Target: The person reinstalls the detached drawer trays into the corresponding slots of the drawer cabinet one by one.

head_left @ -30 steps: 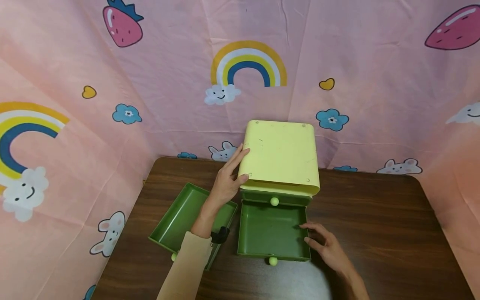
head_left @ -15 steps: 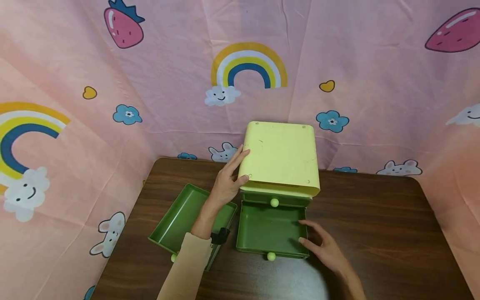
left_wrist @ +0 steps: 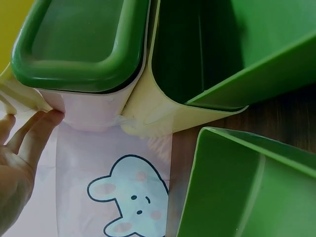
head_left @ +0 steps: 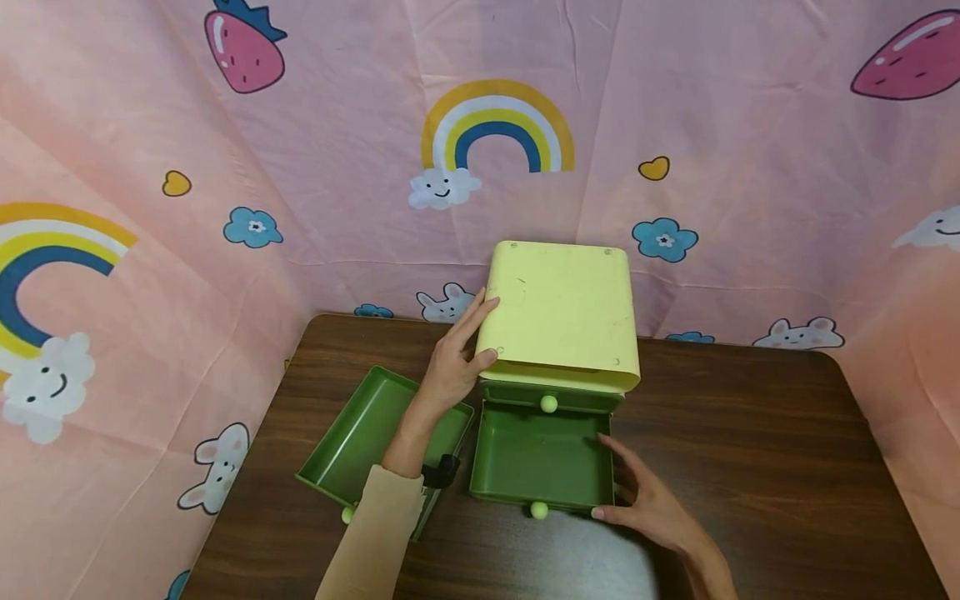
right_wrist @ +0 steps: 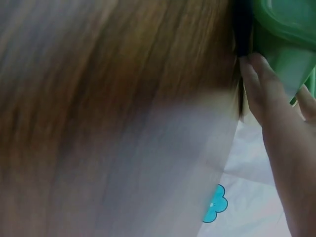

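In the head view a pale-yellow cabinet (head_left: 558, 304) stands at the back of the table with a shut green drawer (head_left: 577, 398) below its top unit. The lowest green drawer (head_left: 543, 458) sticks out toward me. My left hand (head_left: 450, 362) rests against the cabinet's upper left side, fingers extended and thumb at its front corner. Around the right front corner of the lowest drawer is my right hand (head_left: 648, 500), index fingertip at the side rim and thumb at the front. The right wrist view shows its fingers (right_wrist: 269, 84) along the green drawer wall.
A loose green drawer (head_left: 371, 433) with a round knob lies at an angle on the brown table (head_left: 750, 467), partly under my left forearm. Pink printed cloth (head_left: 517, 217) hangs close behind the cabinet and along both sides.
The lowest drawer has slid slightly toward the cabinet and left. My right thumb has shifted from over the drawer's right wall to its front corner. My left hand has stayed put.
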Demonstrator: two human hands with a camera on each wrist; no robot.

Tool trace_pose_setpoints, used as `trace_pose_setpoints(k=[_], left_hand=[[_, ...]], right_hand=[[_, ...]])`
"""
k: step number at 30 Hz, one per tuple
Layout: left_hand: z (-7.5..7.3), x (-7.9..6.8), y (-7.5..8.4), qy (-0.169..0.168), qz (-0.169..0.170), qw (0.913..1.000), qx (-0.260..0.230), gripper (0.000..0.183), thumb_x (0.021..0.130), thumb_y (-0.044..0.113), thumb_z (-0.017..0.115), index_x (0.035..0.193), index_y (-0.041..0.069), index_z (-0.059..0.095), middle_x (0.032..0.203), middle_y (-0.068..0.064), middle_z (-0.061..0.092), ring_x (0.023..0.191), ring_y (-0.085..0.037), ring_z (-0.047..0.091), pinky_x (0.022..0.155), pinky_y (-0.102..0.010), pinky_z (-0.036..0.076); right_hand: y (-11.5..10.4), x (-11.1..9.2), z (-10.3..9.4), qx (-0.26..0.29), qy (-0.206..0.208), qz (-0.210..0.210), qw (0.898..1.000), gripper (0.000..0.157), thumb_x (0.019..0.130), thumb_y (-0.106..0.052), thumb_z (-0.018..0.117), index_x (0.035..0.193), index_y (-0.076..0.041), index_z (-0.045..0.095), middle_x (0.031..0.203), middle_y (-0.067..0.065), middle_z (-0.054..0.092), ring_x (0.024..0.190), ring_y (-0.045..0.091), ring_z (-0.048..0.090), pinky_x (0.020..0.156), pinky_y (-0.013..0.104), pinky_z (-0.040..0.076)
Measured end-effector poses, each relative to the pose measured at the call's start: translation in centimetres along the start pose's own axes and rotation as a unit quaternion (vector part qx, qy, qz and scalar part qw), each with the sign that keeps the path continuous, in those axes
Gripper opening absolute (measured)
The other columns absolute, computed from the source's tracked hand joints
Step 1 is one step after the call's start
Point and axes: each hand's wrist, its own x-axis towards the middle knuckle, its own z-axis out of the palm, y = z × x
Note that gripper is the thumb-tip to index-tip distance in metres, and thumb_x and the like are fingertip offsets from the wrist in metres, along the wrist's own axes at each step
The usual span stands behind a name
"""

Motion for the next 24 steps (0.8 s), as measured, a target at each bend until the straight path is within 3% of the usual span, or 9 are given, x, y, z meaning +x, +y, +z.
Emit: trace_pose_setpoints(k=[5, 9, 19, 24], left_hand=[[0.03, -0.02, -0.09, 0.001, 0.001, 1.0000, -0.001, 0.098, 0.085, 0.077, 0.050, 0.155, 0.010, 0.036, 0.165, -0.014, 0.016, 0.142, -0.035, 0.036, 0.081, -0.040, 0.054], [0.07, -0.03, -0.08, 0.004, 0.006, 1.0000, 0.001, 0.098, 0.085, 0.076, 0.049, 0.155, 0.009, 0.036, 0.165, -0.014, 0.016, 0.142, -0.035, 0.037, 0.081, -0.041, 0.054], [0.08, 0.07, -0.10, 0.004, 0.007, 1.0000, -0.001, 0.097, 0.086, 0.075, 0.050, 0.155, 0.009, 0.036, 0.164, -0.016, 0.016, 0.141, -0.034, 0.038, 0.080, -0.036, 0.053], [0.07, 0.12, -0.21, 0.005, 0.004, 1.0000, -0.003, 0.097, 0.086, 0.075, 0.051, 0.155, 0.009, 0.037, 0.165, -0.013, 0.016, 0.141, -0.034, 0.037, 0.081, -0.037, 0.053]], right_hand=[[0.09, 0.32, 0.11, -0.025, 0.040, -0.003, 0.999, 0.089, 0.084, -0.024, 0.083, 0.156, -0.023, 0.030, 0.161, 0.017, 0.020, 0.143, 0.047, 0.024, 0.103, 0.061, 0.039], [0.05, 0.66, 0.18, -0.042, 0.058, -0.001, 0.997, 0.088, 0.084, -0.026, 0.083, 0.156, -0.024, 0.032, 0.161, 0.017, 0.023, 0.143, 0.045, 0.024, 0.100, 0.058, 0.042], [-0.11, 0.50, 0.29, -0.046, 0.080, 0.020, 0.996, 0.089, 0.083, -0.029, 0.083, 0.156, -0.030, 0.031, 0.162, 0.015, 0.022, 0.146, 0.042, 0.017, 0.103, 0.068, 0.032], [0.02, 0.57, 0.33, -0.044, 0.096, 0.021, 0.994, 0.086, 0.083, -0.029, 0.083, 0.154, -0.029, 0.035, 0.160, 0.014, 0.027, 0.143, 0.042, 0.025, 0.103, 0.065, 0.034]])
